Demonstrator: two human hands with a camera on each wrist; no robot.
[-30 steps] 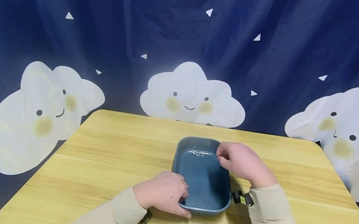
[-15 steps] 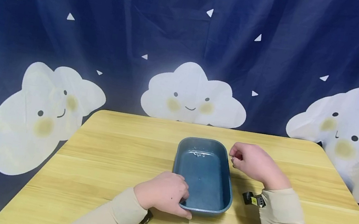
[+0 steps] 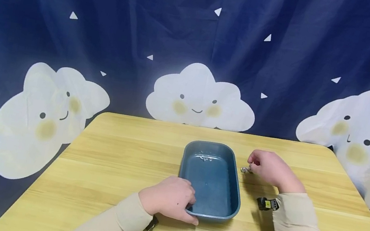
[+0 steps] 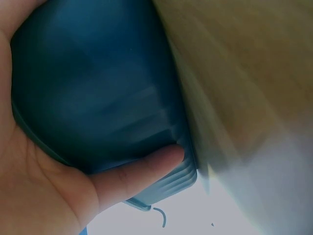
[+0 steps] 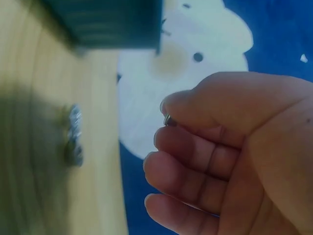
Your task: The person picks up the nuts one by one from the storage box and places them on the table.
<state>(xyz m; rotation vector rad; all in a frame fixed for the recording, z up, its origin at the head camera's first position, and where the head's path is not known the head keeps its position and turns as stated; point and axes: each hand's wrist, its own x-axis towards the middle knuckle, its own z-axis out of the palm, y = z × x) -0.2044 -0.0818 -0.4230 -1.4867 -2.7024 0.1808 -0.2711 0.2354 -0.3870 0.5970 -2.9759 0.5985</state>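
A dark blue-green rectangular plastic bin [image 3: 209, 186] stands on the wooden table. At its near left corner my left hand [image 3: 170, 198] grips the rim, fingers inside and thumb along the outer wall [image 4: 117, 93]. Several small shiny pieces [image 3: 206, 158] lie at the far end of the bin's floor. To the right of the bin my right hand [image 3: 272, 170] pinches a small shiny metal piece [image 5: 167, 120] between thumb and forefinger; its exact kind I cannot tell. Just below those fingertips a little cluster of similar shiny pieces [image 5: 74, 134] rests on the table.
The light wooden table [image 3: 119, 149] has rounded far corners. A dark blue curtain [image 3: 187, 17] with printed white clouds hangs right behind its far edge. A dark strapped device [image 3: 267, 204] sits on the right wrist beneath the sleeve.
My right hand has moved right, from over the bin's right rim to beside the bin, above the shiny cluster, which now shows. The left hand and the bin have stayed put.
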